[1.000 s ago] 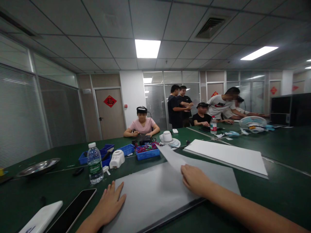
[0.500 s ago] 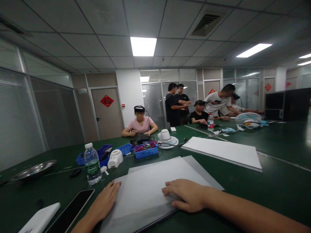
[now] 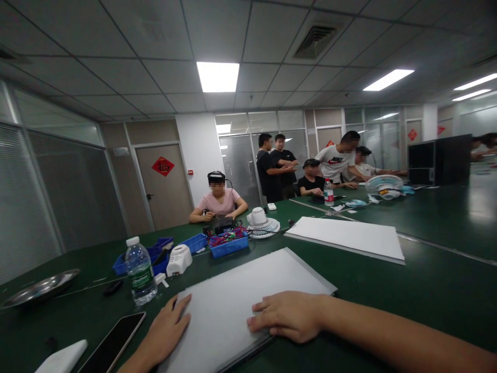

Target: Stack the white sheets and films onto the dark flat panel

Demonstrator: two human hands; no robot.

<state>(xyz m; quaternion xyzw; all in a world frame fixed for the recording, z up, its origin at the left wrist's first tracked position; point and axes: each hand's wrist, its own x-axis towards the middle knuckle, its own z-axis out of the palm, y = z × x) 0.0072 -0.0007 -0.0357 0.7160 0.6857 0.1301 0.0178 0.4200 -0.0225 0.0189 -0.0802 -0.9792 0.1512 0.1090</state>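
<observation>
Left hand [image 3: 166, 325] and right hand [image 3: 291, 314] are lying spread, grasping nothing, on white, rectangular, paper-like stack [image 3: 229, 292] | technique: pressing evenly should be squaring near edges without creasing

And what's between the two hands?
Head view: the white sheet lies between the left hand and right hand, with nothing on it there.

The left hand [image 3: 166, 328] and right hand [image 3: 289, 316] are bare, with slim fingers [image 3: 261, 322]; the right forearm [image 3: 382, 331], also bare, tapers smoothly to a narrower wrist [image 3: 325, 312].
</observation>
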